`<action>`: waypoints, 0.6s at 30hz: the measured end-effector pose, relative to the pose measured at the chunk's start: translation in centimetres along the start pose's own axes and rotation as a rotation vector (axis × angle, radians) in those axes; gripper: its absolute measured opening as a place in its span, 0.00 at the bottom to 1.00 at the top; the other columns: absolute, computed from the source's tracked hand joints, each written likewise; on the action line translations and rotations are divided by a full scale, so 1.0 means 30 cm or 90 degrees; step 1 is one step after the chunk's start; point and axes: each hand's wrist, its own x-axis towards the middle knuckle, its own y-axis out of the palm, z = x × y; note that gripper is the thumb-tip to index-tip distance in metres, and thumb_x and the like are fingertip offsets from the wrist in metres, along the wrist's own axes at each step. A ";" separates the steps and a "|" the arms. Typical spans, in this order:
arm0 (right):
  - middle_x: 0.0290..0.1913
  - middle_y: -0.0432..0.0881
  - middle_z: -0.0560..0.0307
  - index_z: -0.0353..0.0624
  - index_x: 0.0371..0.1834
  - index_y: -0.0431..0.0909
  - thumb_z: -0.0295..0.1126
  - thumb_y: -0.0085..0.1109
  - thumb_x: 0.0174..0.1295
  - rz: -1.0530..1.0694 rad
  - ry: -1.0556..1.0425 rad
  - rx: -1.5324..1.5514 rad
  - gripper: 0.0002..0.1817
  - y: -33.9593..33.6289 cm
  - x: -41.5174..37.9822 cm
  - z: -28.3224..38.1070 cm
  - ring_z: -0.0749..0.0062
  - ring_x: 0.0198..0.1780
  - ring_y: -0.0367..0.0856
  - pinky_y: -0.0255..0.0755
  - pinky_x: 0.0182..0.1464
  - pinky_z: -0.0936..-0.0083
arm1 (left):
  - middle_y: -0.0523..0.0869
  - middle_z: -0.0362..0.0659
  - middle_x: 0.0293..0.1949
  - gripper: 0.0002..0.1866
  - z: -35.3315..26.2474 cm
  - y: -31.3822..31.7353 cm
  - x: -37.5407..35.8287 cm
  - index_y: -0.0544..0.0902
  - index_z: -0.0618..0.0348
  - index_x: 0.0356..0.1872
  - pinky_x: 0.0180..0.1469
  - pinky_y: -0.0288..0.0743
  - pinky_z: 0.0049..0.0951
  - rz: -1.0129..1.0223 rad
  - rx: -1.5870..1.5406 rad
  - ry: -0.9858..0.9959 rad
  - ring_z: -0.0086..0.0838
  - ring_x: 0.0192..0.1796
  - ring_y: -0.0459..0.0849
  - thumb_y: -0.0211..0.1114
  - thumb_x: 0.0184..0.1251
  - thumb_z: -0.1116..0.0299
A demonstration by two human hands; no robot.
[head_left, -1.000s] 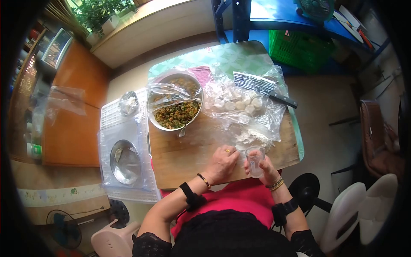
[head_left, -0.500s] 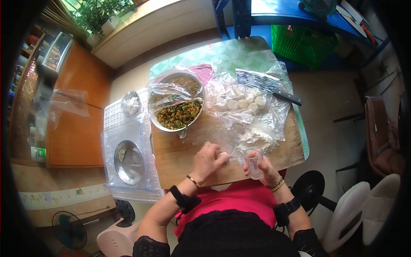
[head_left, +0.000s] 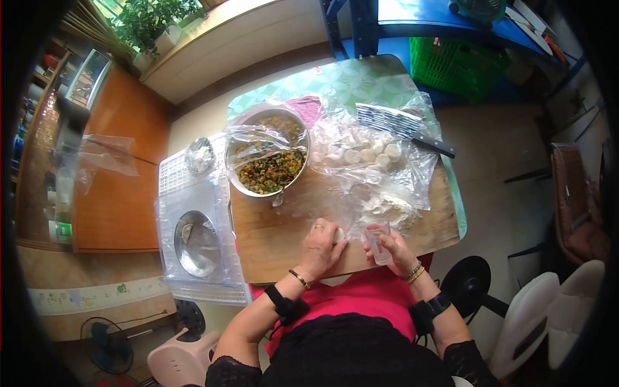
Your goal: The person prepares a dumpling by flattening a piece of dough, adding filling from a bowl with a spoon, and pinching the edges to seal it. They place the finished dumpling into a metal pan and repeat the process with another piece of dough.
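My left hand (head_left: 320, 245) is low over the wooden board (head_left: 264, 226), its fingers curled around a small pale piece of dough (head_left: 339, 236) at the fingertips. The fingers partly cover the dough. A clear cup (head_left: 380, 246) is gripped in my right hand (head_left: 401, 254), tilted just above the front edge of the board. Loose white flour (head_left: 387, 208) lies beyond that hand. Several round dough pieces (head_left: 367, 155) sit behind the flour, partly under clear plastic film. To the left, a large bowl (head_left: 229, 174) holds chopped, mixed filling, half covered with film.
A knife (head_left: 433, 145) with a black handle and patterned blade lies at the back right. On the left, a metal plate (head_left: 178, 248) with one folded dumpling (head_left: 187, 232) rests on plastic over a white rack (head_left: 169, 169). A pink cloth (head_left: 305, 109) lies behind the bowl.
My left hand has shifted slightly right and down, turning more over the dough against the board. The cup in my right hand has moved slightly left and tilted.
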 end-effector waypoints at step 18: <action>0.40 0.81 0.52 0.40 0.60 0.67 0.49 0.67 0.60 -0.015 -0.011 -0.016 0.33 0.000 0.002 -0.012 0.74 0.36 0.83 0.79 0.43 0.77 | 0.85 0.53 0.30 0.15 0.129 -0.080 0.113 0.84 0.60 0.35 0.37 0.75 0.43 -0.117 -0.168 -0.193 0.48 0.33 0.83 0.62 0.65 0.57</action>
